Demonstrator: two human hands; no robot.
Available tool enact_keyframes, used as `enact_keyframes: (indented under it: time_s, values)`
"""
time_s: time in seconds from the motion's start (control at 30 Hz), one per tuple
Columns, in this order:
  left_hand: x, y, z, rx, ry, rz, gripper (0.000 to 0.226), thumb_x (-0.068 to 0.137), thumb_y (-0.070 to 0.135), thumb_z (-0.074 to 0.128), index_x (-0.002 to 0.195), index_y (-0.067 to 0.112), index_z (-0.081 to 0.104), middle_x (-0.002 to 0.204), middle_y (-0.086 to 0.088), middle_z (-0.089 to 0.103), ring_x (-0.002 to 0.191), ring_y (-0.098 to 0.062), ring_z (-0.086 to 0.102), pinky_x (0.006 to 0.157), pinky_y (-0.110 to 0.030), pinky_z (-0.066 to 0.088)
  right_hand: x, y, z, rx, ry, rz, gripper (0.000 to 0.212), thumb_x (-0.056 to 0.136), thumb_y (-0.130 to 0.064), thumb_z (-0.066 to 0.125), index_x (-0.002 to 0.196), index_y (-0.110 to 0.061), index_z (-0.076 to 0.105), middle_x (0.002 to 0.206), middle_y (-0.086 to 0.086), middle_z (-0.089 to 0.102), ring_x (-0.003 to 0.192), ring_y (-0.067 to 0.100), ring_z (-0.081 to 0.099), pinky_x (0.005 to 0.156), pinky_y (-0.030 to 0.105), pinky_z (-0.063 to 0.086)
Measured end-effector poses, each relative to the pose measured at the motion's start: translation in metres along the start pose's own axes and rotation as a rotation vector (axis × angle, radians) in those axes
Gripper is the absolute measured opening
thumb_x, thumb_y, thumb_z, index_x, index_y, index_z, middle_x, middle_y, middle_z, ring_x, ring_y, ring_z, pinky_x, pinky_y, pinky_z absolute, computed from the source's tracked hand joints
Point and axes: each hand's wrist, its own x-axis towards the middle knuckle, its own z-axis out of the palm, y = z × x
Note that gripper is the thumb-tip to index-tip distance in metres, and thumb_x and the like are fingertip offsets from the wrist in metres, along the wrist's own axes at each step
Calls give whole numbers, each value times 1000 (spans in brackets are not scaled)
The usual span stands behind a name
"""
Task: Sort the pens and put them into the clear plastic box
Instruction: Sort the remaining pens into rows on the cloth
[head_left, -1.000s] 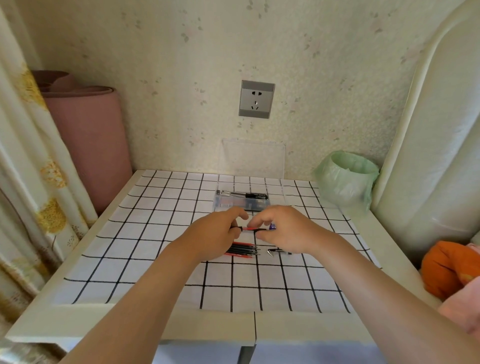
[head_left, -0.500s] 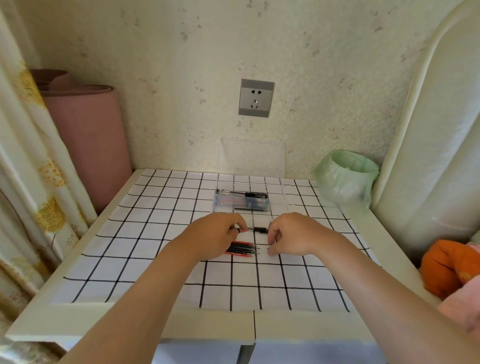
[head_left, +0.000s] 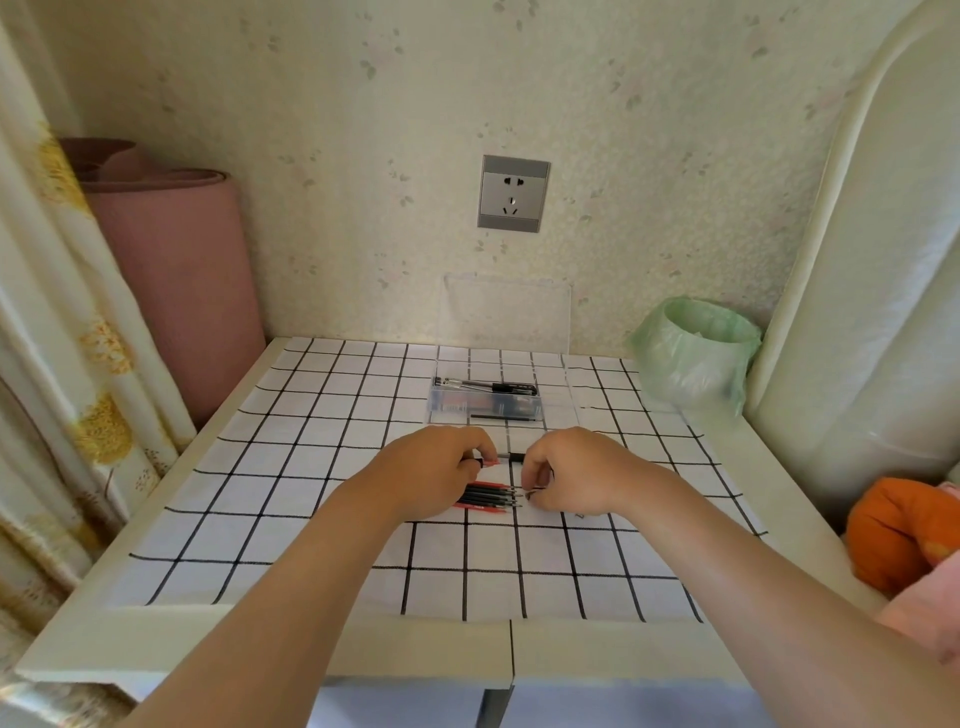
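A clear plastic box (head_left: 540, 402) with its lid up stands on the checked cloth near the wall; black pens (head_left: 491, 387) lie in and across it. Closer to me, a bundle of red and black pens (head_left: 488, 498) lies on the cloth. My left hand (head_left: 431, 475) and my right hand (head_left: 571, 475) sit side by side just above that bundle. Between them they pinch one thin pen (head_left: 506, 458), the left at its red end, the right at its dark end. Under my right hand's fingers a small dark piece shows; what it is cannot be told.
A bin lined with a green bag (head_left: 693, 351) stands at the table's back right. A pink rolled mat (head_left: 176, 280) leans at the left beside a curtain. Orange and pink fabric (head_left: 904, 535) lies off the right edge. The white table edge (head_left: 415, 649) runs along the front.
My right hand has drawn back to the right and down; the pen between the hands now shows a dark end where a red shaft and a blue tip showed before.
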Motion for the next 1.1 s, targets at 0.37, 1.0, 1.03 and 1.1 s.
enact_keyframes:
  time_s: [0.37, 1.0, 1.03, 1.1]
  values:
    - [0, -3, 0, -3, 11, -11, 24, 100, 23, 44, 112, 37, 61, 99, 10, 64, 72, -4, 54, 65, -24, 43, 8, 6, 5, 68, 2, -24, 10, 80, -32, 73, 88, -38, 75, 83, -22, 67, 75, 9, 68, 67, 27, 57]
    - [-1, 0, -5, -52, 61, 35, 26, 98, 21, 48, 114, 34, 63, 92, 13, 64, 74, -1, 56, 66, -24, 47, 13, -7, 8, 421, 302, -134, 10, 80, -30, 78, 88, -34, 72, 85, -15, 68, 54, -2, 51, 55, 11, 39]
    - [-1, 0, -5, -71, 58, 35, 24, 97, 21, 49, 113, 32, 64, 91, 12, 65, 75, -3, 57, 67, -25, 48, 13, -8, 8, 426, 301, -139, 10, 80, -31, 78, 88, -33, 73, 85, -15, 68, 54, -1, 50, 55, 11, 39]
    - [0, 0, -4, -119, 49, 29, 22, 97, 22, 51, 112, 29, 64, 88, 10, 66, 73, -3, 58, 66, -23, 48, 13, -9, 8, 437, 296, -153, 9, 81, -30, 78, 89, -32, 74, 84, -15, 68, 53, -1, 50, 54, 9, 38]
